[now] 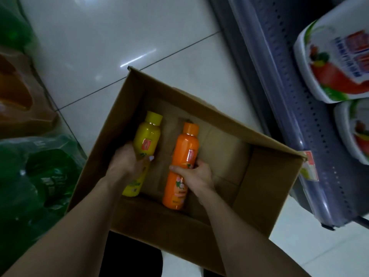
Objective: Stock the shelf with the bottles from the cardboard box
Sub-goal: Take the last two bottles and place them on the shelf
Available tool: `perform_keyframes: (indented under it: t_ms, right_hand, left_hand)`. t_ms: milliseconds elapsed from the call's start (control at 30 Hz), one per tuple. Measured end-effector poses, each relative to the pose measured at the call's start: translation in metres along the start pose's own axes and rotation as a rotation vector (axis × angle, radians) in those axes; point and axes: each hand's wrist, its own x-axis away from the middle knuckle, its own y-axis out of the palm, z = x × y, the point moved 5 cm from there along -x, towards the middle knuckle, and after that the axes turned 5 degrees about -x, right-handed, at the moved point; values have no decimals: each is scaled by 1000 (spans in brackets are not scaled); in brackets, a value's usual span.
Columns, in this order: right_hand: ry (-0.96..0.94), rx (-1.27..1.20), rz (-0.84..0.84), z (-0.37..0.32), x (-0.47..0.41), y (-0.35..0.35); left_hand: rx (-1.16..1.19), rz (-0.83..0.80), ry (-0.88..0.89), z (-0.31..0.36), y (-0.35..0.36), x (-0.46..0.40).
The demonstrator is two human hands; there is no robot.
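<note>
An open cardboard box (263,172) stands on the tiled floor below me. Two bottles lie inside it, caps pointing away from me. The yellow bottle (147,136) lies at the left, and my left hand (129,162) is wrapped around its middle. An orange bottle (184,148) lies beside it to the right, with my right hand (196,175) gripping its waist. The grey metal shelf (311,116) runs along the right side of the view, close to the box.
Two large white containers (335,62) with red fruit labels sit on the shelf at the upper right. Green plastic-wrapped packs (40,176) and a brownish bag (18,100) crowd the left. Glossy white floor tiles (99,47) stretch beyond the box.
</note>
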Motion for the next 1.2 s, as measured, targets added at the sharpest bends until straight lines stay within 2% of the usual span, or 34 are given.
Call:
perform_keyframes:
  t_ms: [300,467,633,933,1200]
  right_hand:
    - [-37,-6,-33,-19,94,-83]
    - [-88,-35,0,-64,199,-130]
    - [-235,-71,21,-129,338,-185]
    - [-491,-11,141,-211,580,-277]
    - [-651,-13,286,-249,714,-333]
  left_hand:
    - [229,-231,112,31,-23,93]
    - [304,-187,226,72,-92,187]
    - [384,-200,337,119,-183,302]
    - [498,-195,715,205,-327,515]
    - [494,-173,1108,292,-402,648]
